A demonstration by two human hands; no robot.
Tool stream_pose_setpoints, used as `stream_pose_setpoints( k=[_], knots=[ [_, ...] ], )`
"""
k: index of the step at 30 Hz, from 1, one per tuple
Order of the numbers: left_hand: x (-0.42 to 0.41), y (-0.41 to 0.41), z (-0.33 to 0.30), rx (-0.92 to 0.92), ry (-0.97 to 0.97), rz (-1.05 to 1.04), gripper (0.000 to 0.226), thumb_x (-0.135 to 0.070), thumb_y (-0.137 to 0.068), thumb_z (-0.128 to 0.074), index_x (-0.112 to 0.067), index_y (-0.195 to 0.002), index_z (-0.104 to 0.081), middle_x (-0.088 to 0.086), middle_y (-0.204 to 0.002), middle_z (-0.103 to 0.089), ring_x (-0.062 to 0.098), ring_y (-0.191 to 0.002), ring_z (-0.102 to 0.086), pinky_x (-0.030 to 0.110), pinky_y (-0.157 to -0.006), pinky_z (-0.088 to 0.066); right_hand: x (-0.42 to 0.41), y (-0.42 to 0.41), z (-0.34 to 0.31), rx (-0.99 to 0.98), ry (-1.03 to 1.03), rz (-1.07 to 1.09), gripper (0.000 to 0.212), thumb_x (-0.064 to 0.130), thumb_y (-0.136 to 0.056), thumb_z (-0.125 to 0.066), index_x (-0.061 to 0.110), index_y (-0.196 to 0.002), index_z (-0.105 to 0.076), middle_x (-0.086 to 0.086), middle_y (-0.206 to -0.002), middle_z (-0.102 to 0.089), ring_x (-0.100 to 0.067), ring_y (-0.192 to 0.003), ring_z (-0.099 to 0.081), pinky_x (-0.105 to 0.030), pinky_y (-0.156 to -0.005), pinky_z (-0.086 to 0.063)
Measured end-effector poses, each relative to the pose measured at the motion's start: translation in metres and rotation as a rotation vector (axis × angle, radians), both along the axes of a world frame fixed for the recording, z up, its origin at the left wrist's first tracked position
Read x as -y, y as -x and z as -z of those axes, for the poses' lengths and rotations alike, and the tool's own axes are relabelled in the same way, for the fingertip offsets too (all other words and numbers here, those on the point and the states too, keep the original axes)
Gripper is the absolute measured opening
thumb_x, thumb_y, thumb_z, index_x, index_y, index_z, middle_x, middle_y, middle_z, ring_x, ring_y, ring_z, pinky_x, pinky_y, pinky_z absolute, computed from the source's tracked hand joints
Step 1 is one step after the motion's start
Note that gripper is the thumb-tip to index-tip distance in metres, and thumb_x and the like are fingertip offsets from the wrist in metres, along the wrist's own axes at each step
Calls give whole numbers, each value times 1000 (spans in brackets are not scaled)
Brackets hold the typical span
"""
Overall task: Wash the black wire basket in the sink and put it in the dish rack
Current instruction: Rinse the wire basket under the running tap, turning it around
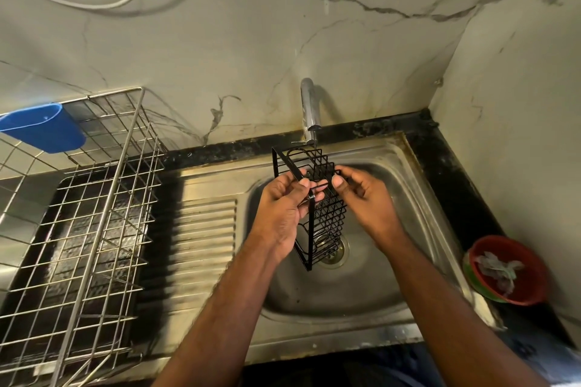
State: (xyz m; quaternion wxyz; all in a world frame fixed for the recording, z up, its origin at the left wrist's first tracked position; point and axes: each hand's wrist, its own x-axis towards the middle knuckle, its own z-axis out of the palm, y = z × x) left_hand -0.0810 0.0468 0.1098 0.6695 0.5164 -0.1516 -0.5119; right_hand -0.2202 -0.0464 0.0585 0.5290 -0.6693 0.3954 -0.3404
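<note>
Holding: both hands grip the black wire basket [317,198] over the sink [393,261], its top end just under the tap [309,110], its bottom end hanging above the drain [333,250].
Step in hand: rinsing or rubbing the basket, by my judgement; the dish rack [94,214] on the surface to the left holds none of it yet.
Water: I cannot tell whether the tap runs; no clear stream shows.
Doing it well: turn the basket so each mesh face meets the water in turn, and rub along the wires, not across, so that fingers do not snag in the grid. Keep it low in the sink to hold splashes inside.
Left hand [287,204]: fingers and thumb curled round the flat frame bar on the basket's left side, palm turned toward the camera, wrist bent up from a forearm that rises from the lower edge.
Right hand [361,195]: thumb on the upper mesh edge, fingers curled behind it in a pinch, forearm coming in from the lower right.
Basket's pose: on end and tilted, long axis running from tap toward drain.
Risk: wet wire may slip; the two-sided hold looks sound.
Nearby: a blue cup [44,127] hangs on the rack; a red bowl [506,270] sits at the sink's right.
</note>
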Motion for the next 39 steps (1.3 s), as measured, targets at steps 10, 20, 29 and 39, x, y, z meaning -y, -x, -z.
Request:
stream_pose_setpoints(
  k=[10, 20, 29, 39],
  knots=[
    [-6, -2, -1, 15, 1, 7, 26, 1, -99, -56, 4, -125, -60, 18, -116, -72, 28, -109, -72, 36, -87, -61, -2, 2, -5, 25, -3, -26, 42, 43, -90, -69, 23, -127, -68, -1, -122, -69, -11, -105, -69, -39, -94, -57],
    [-12, -4, -3, 38, -7, 47, 23, 2, -101, -53, -1, -122, -60, 12, -111, -76, 27, -110, -71, 38, -92, -58, -3, 2, -5, 34, 23, -48, 51, 52, -86, -70, 23, -128, -67, -1, -124, -68, -8, -106, -69, -30, -91, -57],
    [-12, -7, -3, 45, -12, 37, 27, 1, -102, -52, 5, -127, -57, 10, -108, -77, 28, -111, -70, 44, -100, -54, 0, 0, -2, 30, 24, -54, 56, 56, -84, -71, 23, -129, -66, 0, -124, -68, -10, -109, -68, -36, -95, -57],
    [-5, -2, -6, 10, -7, -80, 16, 1, -102, -50, -2, -111, -64, 7, -91, -78, 20, -92, -75, 35, -86, -60, 1, -6, 0, -101, 84, -46, 64, 65, -85, -56, 23, -133, -64, 4, -121, -64, -4, -108, -64, -26, -94, -54]
  ],
)
